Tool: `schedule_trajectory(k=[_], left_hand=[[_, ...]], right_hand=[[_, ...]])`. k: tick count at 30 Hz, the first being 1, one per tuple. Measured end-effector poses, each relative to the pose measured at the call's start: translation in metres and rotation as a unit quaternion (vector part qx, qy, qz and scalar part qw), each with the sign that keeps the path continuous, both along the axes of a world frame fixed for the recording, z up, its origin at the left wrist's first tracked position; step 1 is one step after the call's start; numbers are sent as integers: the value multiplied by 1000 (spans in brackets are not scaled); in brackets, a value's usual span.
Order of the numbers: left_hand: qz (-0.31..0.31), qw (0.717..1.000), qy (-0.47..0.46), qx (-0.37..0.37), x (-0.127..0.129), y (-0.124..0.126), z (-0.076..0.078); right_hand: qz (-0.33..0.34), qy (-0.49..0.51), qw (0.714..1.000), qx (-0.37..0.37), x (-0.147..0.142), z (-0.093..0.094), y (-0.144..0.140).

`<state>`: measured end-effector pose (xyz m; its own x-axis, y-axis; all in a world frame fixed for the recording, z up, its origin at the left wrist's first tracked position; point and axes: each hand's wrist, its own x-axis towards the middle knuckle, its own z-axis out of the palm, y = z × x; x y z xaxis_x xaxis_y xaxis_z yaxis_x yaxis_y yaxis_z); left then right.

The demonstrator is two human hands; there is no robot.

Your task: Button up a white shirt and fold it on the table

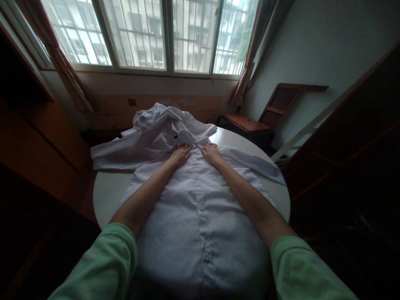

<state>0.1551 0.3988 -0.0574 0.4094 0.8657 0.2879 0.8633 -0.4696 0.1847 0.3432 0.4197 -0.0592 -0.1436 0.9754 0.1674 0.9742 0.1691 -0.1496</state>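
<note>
A white button-up shirt (196, 208) lies front side up and spread flat over a round white table (108, 191), collar at the far end. My left hand (179, 155) rests palm down on the shirt's chest just left of the button strip. My right hand (211, 153) lies flat on the other side of the strip, close to the collar. Both hands have their fingers stretched out and hold nothing. The shirt's sleeves spread out to the left and right. Behind the collar sits a crumpled heap of white cloth (159, 116).
A barred window (156, 33) with curtains fills the far wall. A wooden chair (265, 112) stands at the back right beyond the table. Dark wooden furniture flanks both sides: one piece on the left (37, 137) and one on the right (353, 146).
</note>
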Motion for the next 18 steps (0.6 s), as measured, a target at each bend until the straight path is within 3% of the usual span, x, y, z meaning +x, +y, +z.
schedule_trajectory(k=[7, 9, 12, 16, 18], left_hand=[[-24, 988, -151, 28, -7, -12, 5], [-39, 983, -174, 37, -24, -19, 9], [-40, 983, -168, 61, -71, -35, 16], [141, 969, -176, 101, -150, -74, 26], [212, 967, -129, 63, -182, -102, 30]], right_hand=[[-36, 11, 999, -13, 0, 0, -6], [-32, 9, 999, -14, 5, 0, -7], [-24, 5, 1000, -13, 15, 0, -9], [-24, -1, 1000, -11, 24, -1, -12], [-26, -3, 1000, -10, 24, -1, -14]])
